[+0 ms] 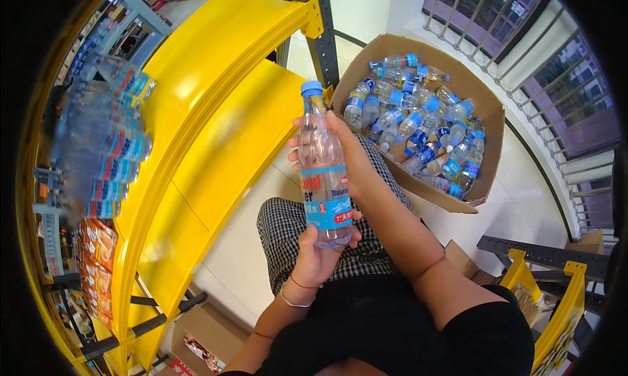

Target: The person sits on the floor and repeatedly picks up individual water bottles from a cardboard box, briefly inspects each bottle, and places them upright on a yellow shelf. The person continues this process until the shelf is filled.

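The person wears a black top, checked bottoms and silver bangle.

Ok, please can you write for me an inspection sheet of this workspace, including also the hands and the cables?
Surface: yellow shelf to the left, pale tiled floor below.
Thing in hand: clear bottle, blue cap on.
Clutter: cardboard box heaped with loose bottles; more bottles and orange packets at far left.
Hands: left hand holds the bottle's base, right hand its upper part.
Cables: nothing seen.
Surroundings: barred windows at upper right.
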`<move>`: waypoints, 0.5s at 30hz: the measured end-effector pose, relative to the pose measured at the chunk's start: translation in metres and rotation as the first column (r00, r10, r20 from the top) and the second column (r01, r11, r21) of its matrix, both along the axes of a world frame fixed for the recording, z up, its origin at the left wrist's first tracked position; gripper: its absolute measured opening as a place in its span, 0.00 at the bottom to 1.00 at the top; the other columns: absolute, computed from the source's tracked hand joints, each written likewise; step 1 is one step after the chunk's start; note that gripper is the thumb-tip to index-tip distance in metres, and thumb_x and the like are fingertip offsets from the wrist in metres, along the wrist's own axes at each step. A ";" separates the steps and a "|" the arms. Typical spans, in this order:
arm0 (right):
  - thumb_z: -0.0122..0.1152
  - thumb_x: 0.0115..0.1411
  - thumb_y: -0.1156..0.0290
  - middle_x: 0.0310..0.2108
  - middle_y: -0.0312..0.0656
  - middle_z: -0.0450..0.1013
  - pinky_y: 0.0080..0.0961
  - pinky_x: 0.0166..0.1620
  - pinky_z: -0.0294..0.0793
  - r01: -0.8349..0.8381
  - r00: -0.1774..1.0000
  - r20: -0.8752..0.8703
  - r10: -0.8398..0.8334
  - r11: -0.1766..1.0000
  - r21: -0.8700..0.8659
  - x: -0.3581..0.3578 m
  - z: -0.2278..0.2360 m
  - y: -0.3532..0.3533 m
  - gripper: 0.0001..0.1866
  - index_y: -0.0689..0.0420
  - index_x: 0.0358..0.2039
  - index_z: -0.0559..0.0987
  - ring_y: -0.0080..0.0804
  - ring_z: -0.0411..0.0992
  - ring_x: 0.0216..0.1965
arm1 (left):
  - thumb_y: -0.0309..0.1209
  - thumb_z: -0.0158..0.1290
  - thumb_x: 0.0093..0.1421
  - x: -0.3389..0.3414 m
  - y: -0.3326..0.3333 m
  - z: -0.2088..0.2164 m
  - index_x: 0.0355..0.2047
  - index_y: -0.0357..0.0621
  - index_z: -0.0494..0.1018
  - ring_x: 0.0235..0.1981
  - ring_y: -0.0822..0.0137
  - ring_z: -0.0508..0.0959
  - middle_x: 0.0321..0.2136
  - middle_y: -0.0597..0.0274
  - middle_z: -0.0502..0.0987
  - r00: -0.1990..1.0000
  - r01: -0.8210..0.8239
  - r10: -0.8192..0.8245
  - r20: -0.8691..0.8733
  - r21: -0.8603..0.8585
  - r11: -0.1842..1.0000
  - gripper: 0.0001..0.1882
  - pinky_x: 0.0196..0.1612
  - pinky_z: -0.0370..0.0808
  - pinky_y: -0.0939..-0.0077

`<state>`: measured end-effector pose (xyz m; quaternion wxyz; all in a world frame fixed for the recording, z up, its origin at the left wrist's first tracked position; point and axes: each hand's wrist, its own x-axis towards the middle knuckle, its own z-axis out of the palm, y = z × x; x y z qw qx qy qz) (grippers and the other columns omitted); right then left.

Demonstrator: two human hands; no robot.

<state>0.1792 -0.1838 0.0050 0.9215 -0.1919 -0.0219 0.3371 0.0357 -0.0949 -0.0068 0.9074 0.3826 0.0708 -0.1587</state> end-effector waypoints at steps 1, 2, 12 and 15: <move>0.39 0.64 0.46 0.36 0.46 0.74 0.34 0.34 0.78 0.026 0.999 0.031 -0.024 0.998 -0.058 -0.003 0.001 0.001 0.26 0.54 0.49 0.69 0.38 0.76 0.35 | 0.65 0.45 0.52 -0.003 0.001 0.001 0.52 0.39 0.63 0.34 0.64 0.75 0.45 0.52 0.72 1.000 0.001 -0.001 0.002 0.006 1.000 0.42 0.34 0.71 0.72; 0.39 0.64 0.46 0.36 0.46 0.74 0.34 0.34 0.77 0.032 0.999 0.033 -0.030 0.998 -0.056 -0.007 0.001 0.001 0.26 0.54 0.49 0.69 0.38 0.76 0.34 | 0.65 0.45 0.52 -0.006 0.002 0.002 0.52 0.39 0.63 0.35 0.64 0.75 0.45 0.52 0.72 1.000 0.004 -0.005 0.005 0.011 1.000 0.42 0.34 0.71 0.72; 0.43 0.64 0.50 0.35 0.45 0.73 0.29 0.36 0.76 0.157 0.980 0.156 -0.120 0.954 -0.254 -0.015 0.012 -0.024 0.22 0.56 0.48 0.67 0.33 0.75 0.34 | 0.49 0.41 0.64 -0.001 -0.003 -0.001 0.59 0.38 0.55 0.48 0.59 0.73 0.50 0.51 0.69 0.998 0.006 -0.010 0.054 0.086 0.996 0.31 0.51 0.70 0.65; 0.46 0.65 0.56 0.35 0.42 0.73 0.24 0.35 0.75 0.224 0.965 0.218 -0.148 0.898 -0.378 -0.017 0.016 -0.025 0.18 0.57 0.47 0.68 0.26 0.74 0.33 | 0.37 0.42 0.66 0.002 -0.005 -0.005 0.61 0.38 0.51 0.51 0.64 0.71 0.52 0.55 0.67 0.996 -0.062 0.053 0.069 0.135 0.989 0.27 0.54 0.67 0.68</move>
